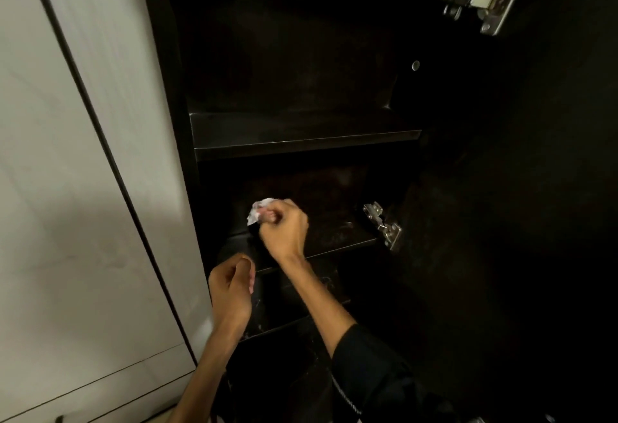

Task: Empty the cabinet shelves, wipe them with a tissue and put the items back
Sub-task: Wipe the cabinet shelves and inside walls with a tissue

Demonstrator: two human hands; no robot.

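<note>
Gripping crumpled tissue (259, 213), right hand (284, 232) fingers over middle shelf (334, 232); left hand (230, 283) fingers curled, contents unclear; hinge (383, 225) near.

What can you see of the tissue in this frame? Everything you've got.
The tissue is white, crumpled into a small wad, thin paper by the look of it. The right hand holds it in a curled grip, so only the part sticking out left of the fingers shows. It sits low over the left part of the middle shelf inside the dark cabinet; whether it touches the shelf surface cannot be told. Nothing else touches it.
</note>
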